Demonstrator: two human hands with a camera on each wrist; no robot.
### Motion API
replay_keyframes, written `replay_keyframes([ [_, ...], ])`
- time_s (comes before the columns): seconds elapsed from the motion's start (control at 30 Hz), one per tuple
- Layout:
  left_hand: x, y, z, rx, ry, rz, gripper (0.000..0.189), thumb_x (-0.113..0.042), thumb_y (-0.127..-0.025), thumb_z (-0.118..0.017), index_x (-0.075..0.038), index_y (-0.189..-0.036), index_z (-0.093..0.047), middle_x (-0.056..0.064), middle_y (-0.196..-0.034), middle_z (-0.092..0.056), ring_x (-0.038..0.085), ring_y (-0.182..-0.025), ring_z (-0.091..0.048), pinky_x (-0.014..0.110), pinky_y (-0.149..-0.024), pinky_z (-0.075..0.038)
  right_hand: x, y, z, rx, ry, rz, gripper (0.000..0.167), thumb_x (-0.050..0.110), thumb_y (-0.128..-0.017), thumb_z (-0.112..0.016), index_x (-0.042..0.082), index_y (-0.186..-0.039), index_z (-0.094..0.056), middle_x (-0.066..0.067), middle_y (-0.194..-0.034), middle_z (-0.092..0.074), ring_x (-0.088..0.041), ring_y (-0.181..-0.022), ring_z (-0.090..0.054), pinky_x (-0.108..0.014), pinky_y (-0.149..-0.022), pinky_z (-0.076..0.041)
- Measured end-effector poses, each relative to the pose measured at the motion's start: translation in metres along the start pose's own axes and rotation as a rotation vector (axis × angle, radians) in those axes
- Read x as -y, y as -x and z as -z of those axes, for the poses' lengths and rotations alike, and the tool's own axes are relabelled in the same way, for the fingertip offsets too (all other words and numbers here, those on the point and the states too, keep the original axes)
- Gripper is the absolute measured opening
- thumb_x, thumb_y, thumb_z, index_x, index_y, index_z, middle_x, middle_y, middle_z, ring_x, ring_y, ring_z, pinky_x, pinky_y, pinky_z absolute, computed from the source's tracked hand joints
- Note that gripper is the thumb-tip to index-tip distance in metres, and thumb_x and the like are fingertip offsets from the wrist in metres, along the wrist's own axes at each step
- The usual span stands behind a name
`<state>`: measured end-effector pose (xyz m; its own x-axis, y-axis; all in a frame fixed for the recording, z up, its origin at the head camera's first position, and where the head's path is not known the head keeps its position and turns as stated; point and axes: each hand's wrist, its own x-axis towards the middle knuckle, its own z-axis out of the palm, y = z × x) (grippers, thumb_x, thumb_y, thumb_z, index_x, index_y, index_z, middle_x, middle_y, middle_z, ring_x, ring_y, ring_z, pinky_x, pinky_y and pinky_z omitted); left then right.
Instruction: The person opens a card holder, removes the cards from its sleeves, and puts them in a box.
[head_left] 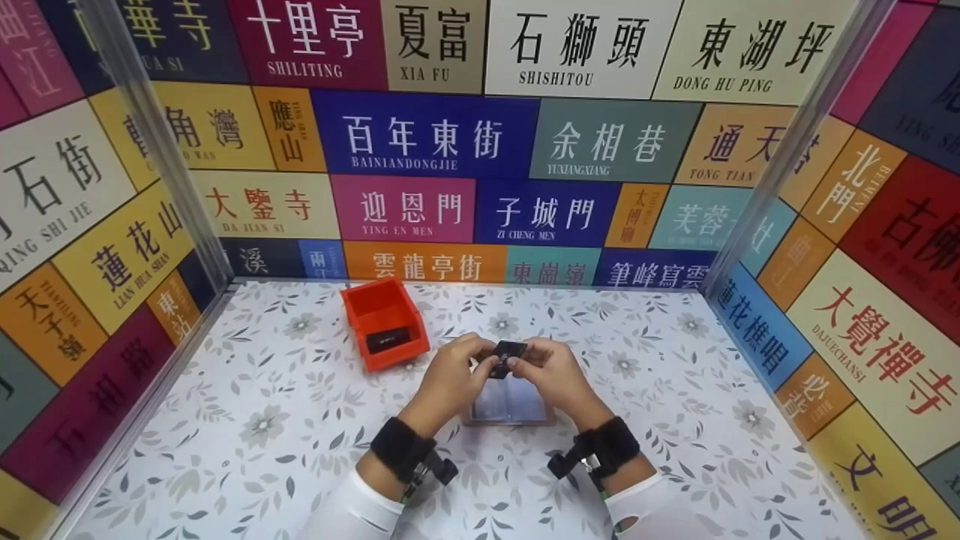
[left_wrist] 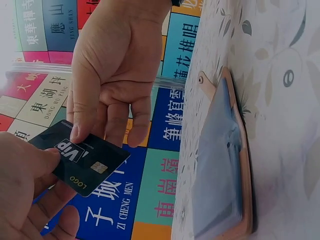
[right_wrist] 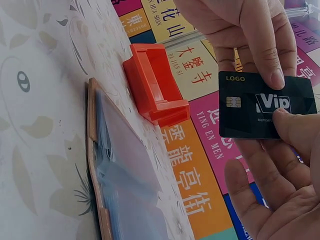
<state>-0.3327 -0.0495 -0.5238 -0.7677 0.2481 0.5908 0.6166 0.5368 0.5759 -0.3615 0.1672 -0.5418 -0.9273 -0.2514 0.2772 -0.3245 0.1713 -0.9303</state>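
Observation:
Both hands pinch a black VIP card (head_left: 508, 358), one at each end, raised in front of me. My left hand (head_left: 454, 373) has its thumb on the card's face, with fingers behind. My right hand (head_left: 559, 369) grips the opposite end the same way. White "Vip" lettering, a gold chip and the word LOGO show on the card's face (right_wrist: 267, 106) in the right wrist view. Below the hands, a card holder (head_left: 511, 403) lies open on the table. Its clear plastic sleeves (left_wrist: 215, 175) and brown cover with a snap strap (left_wrist: 206, 86) show in the left wrist view.
An orange-red bin (head_left: 397, 355) stands on the table left of the hands, with a black object (head_left: 388, 340) inside. The table (head_left: 315, 450) has a leaf-and-flower pattern. Colourful sign-covered panels (head_left: 427, 135) enclose it at the back and both sides.

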Motion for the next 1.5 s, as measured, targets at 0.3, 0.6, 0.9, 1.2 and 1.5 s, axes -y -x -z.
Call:
replay_keyframes([
  [0.3, 0.003, -0.004, 0.008, -0.082, -0.182, -0.127, 0.01, -0.011, -0.095, -0.079, -0.016, -0.103, -0.078, -0.003, -0.092, -0.066, 0.017, -0.087, -0.067, 0.036, -0.079, -0.054, 0.001, 0.0, 0.002, 0.057, -0.007, -0.011, 0.014, 0.006, -0.097, -0.076, -0.007, -0.104, -0.075, -0.019, -0.097, -0.079, -0.039, -0.09, -0.078, -0.03, -0.074, -0.061],
  [0.6, 0.012, -0.006, 0.023, -0.137, -0.422, -0.224, 0.007, -0.014, -0.097, -0.077, -0.017, -0.101, -0.081, -0.002, -0.086, -0.065, 0.022, -0.086, -0.066, 0.038, -0.075, -0.045, -0.002, 0.002, 0.006, 0.117, 0.339, -0.007, 0.006, 0.015, -0.096, -0.079, 0.01, -0.095, -0.08, 0.0, -0.088, -0.078, -0.02, -0.085, -0.074, -0.033, -0.081, -0.058],
  [0.9, 0.029, -0.01, 0.041, -0.237, -0.614, -0.276, 0.011, -0.002, -0.092, -0.076, -0.011, -0.096, -0.082, 0.005, -0.084, -0.063, 0.027, -0.083, -0.064, 0.042, -0.07, -0.039, 0.0, 0.008, 0.005, 0.192, 0.721, -0.098, 0.009, 0.014, -0.089, -0.078, 0.014, -0.098, -0.081, 0.003, -0.092, -0.073, -0.015, -0.083, -0.067, -0.04, -0.079, -0.057],
  [1.2, 0.045, -0.009, 0.054, -0.254, -0.678, -0.131, 0.019, 0.004, -0.09, -0.074, -0.009, -0.1, -0.084, 0.009, -0.088, -0.065, 0.03, -0.087, -0.061, 0.047, -0.074, -0.036, -0.006, 0.013, 0.005, 0.268, 0.839, -0.124, 0.015, 0.004, -0.08, -0.07, 0.012, -0.089, -0.08, 0.003, -0.086, -0.07, -0.014, -0.074, -0.061, -0.036, -0.071, -0.055],
  [1.5, 0.06, -0.007, 0.065, -0.194, -0.732, 0.037, 0.021, 0.001, -0.088, -0.077, -0.008, -0.107, -0.083, 0.011, -0.1, -0.068, 0.034, -0.099, -0.062, 0.052, -0.084, -0.042, -0.013, 0.012, 0.008, 0.289, 0.803, -0.119, 0.016, 0.004, -0.078, -0.072, 0.011, -0.09, -0.078, 0.003, -0.088, -0.071, -0.015, -0.076, -0.062, -0.036, -0.072, -0.056],
])
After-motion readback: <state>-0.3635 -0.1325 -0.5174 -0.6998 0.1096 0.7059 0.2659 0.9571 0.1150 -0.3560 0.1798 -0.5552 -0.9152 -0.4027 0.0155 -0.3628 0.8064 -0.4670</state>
